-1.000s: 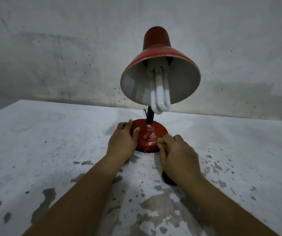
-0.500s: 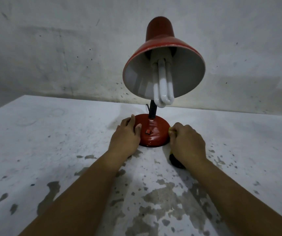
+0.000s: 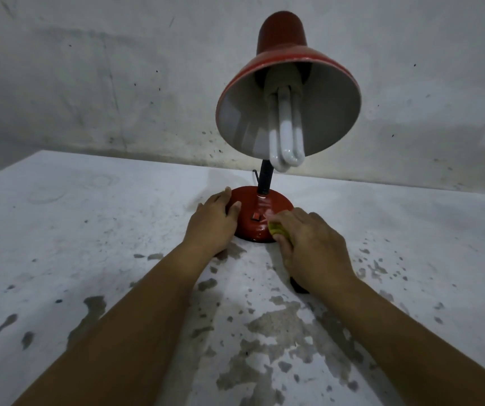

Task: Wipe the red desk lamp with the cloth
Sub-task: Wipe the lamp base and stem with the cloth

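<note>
The red desk lamp [image 3: 282, 48] stands on a white table, its shade tilted toward me with a white bulb [image 3: 286, 133] showing inside. Its round red base [image 3: 260, 213] carries a small switch. My left hand [image 3: 213, 222] lies flat against the left side of the base, fingers and thumb on its edge. My right hand [image 3: 313, 247] presses a yellow cloth [image 3: 277, 229] onto the front right of the base; only a small bit of cloth shows under the fingers.
The table [image 3: 89, 235] is white with peeling grey patches near me. A stained wall [image 3: 103, 83] rises right behind it. A thin cord [image 3: 50, 177] leaves the back of the lamp's black neck. Something small and dark [image 3: 298, 287] sits under my right wrist.
My right hand with the cloth slid from the right side of the base back onto its front right top. My left hand stayed on the base. The view shifted closer.
</note>
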